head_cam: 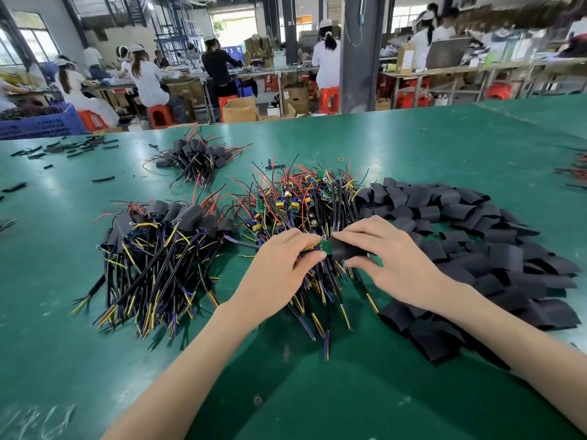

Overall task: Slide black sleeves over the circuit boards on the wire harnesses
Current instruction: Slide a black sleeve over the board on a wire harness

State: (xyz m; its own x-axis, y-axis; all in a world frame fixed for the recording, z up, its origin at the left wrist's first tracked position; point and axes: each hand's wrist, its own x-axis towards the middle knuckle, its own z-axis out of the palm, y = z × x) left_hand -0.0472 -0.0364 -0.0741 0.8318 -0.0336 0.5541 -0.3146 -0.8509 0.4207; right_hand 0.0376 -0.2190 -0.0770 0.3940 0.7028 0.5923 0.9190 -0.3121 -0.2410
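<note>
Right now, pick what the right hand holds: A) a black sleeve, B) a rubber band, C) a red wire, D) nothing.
A: the right hand pinches a black sleeve at the green circuit board, which the left hand grips.

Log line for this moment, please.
left hand: pinches circuit board | right hand: holds black sleeve | stage: sleeve meeting board end

My tabletop (428, 147) is plain teal green. The bare harness pile (305, 198) mixes red, black, yellow and purple wires with green boards and blue parts. Right of that pile, the loose sleeves (495, 249) are matte black; left of it, the sleeved bundles (178, 217) show black with yellow-tipped wires.
</note>
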